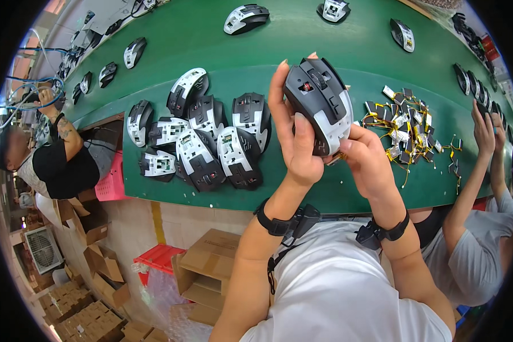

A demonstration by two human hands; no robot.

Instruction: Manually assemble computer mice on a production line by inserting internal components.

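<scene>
A black and silver-grey computer mouse (320, 102) is raised above the green table, its scroll wheel end pointing away from me. My left hand (300, 157) is closed around its left side, with the thumb along the near left flank and fingertips showing past the far edge. My right hand (373, 165) pinches the near right end of the same mouse; whether a small part sits under those fingertips is hidden. Left of my hands lies a cluster of several part-assembled mice (199, 162). To the right is a loose heap of small battery packs with yellow wires (407, 128).
Several more mice stand spaced along the far green surface (302, 43). A co-worker (62, 154) is at the left; another person's hands (487, 134) are at the right, by a row of mice. Cardboard boxes (211, 262) and a red crate (159, 257) lie behind the near table edge.
</scene>
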